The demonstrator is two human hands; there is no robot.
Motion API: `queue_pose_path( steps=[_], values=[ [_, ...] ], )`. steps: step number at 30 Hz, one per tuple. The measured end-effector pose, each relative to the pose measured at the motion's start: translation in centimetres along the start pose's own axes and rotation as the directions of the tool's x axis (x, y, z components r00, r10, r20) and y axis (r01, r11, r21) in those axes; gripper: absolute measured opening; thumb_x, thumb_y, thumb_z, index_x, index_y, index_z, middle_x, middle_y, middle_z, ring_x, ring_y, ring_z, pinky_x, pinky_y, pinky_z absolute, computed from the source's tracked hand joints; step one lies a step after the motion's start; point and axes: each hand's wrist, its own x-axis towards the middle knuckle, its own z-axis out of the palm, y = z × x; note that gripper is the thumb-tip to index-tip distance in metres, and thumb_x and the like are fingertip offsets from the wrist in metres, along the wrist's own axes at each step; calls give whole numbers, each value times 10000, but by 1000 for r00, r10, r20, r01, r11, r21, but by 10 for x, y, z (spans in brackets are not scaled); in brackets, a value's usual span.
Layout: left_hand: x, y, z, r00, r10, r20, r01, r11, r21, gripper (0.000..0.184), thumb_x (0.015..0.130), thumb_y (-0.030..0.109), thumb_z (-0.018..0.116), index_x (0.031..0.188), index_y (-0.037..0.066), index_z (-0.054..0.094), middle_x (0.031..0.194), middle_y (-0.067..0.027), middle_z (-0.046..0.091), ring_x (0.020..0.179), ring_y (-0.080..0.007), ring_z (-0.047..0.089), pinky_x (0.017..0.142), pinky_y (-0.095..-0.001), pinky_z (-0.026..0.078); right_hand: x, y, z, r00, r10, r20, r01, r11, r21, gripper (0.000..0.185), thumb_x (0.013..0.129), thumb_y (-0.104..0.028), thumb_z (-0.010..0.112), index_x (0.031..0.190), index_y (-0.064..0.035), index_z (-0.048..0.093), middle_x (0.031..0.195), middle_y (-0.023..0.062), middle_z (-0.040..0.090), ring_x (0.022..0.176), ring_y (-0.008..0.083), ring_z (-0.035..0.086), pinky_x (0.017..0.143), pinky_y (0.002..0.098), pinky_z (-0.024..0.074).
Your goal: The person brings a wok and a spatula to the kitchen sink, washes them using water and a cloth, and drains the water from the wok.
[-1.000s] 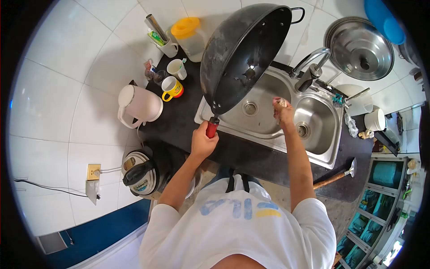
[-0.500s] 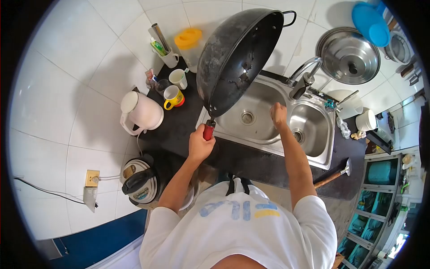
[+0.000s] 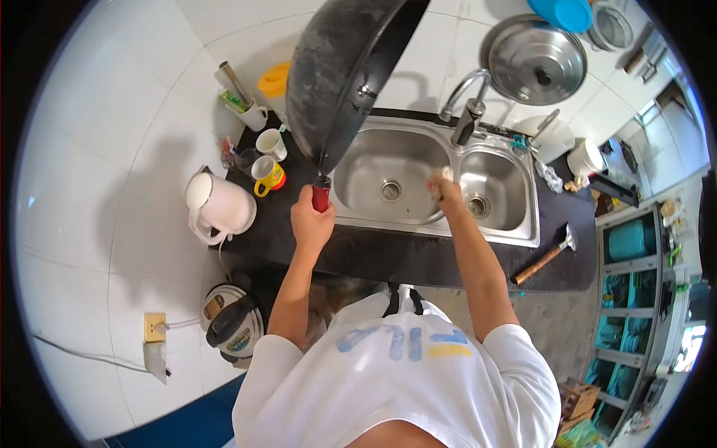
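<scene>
My left hand (image 3: 312, 222) is wrapped round the red handle of a large black wok (image 3: 328, 75). The wok is held up on its side above the left part of the sink (image 3: 390, 160), its hollow turned to the right, and its top runs out of the picture. My right hand (image 3: 450, 196) is closed over the divider between the two basins. A small beige wad (image 3: 439, 176) pokes out at its fingers; whether it is a cloth or a scrubber I cannot tell. The faucet (image 3: 467, 119) stands behind the basins.
Left of the sink are a white kettle (image 3: 220, 205), a yellow mug (image 3: 267, 175) and a white mug (image 3: 271, 144). A wooden-handled ladle (image 3: 545, 257) lies on the dark counter at right. A steel lid (image 3: 534, 60) is on the wall, and a rice cooker (image 3: 233, 317) stands at lower left.
The view has shifted, with the scene lower and further left. The wok sits higher in the picture and is partly cut off. The beige wad now shows at my right hand.
</scene>
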Motion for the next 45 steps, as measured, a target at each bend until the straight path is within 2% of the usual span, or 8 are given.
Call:
queue_pose_path(
  steps=[5,9,19,26,30,36,42,45],
  values=[
    [10,-3,-3,999,51,-5,-51,998,-30,223,709,65,642,907,26,547,660,-201,578,649,-408,601,559,-410,454,-54,16,-88,826,-560,59,511,702,-496,280,790,-109,664,1043,-8,595,1102,171,570,907,269,609,735,342,525],
    [17,-11,6,986,151,-69,-151,989,-4,223,707,49,642,911,22,557,682,-168,590,608,-351,594,576,-378,458,-150,-16,-149,522,-832,-186,-3,217,-976,537,662,-342,775,1129,-115,639,1309,241,457,1192,391,463,973,451,407],
    [30,-15,17,968,225,-108,-219,974,61,226,705,16,647,902,-24,544,738,-154,557,635,-294,531,617,-368,444,-186,-51,-228,542,-366,-756,-517,564,-644,585,645,-407,779,1184,-235,627,1435,175,318,1268,352,363,1002,482,373],
    [-9,24,18,950,258,-178,-249,966,73,267,750,54,664,995,-18,584,840,-197,637,761,-362,621,692,-389,480,-186,-46,-285,537,-671,-511,-189,494,-848,418,613,-258,729,957,-29,663,874,194,648,918,313,602,836,393,489],
    [-66,96,39,959,214,-184,-201,976,84,233,772,46,643,987,-16,578,830,-221,628,757,-371,620,691,-384,479,-237,-60,-331,632,-664,-400,553,748,-367,213,677,-53,614,889,-29,618,788,25,606,647,123,560,624,267,477],
    [-169,213,125,936,328,-126,-349,908,-231,194,764,6,621,953,-29,592,735,-154,583,638,-279,550,629,-340,442,-373,-93,-423,822,-569,-15,454,640,620,330,660,-122,638,981,-94,564,960,91,543,646,132,498,562,277,419],
    [-278,333,246,921,306,239,-123,814,-568,185,765,94,689,828,-23,560,690,-96,558,627,-216,524,617,-358,436,-483,-92,-537,663,-736,137,327,449,831,310,713,-205,652,986,-104,544,1130,142,484,632,133,457,581,293,414],
    [-337,409,292,768,402,499,96,698,-710,201,812,35,648,957,35,508,616,0,499,426,-86,493,385,-242,394,-518,-84,-584,623,-781,27,425,368,827,303,723,-198,649,985,-93,541,1152,162,482,618,138,454,585,301,425]
  ],
)
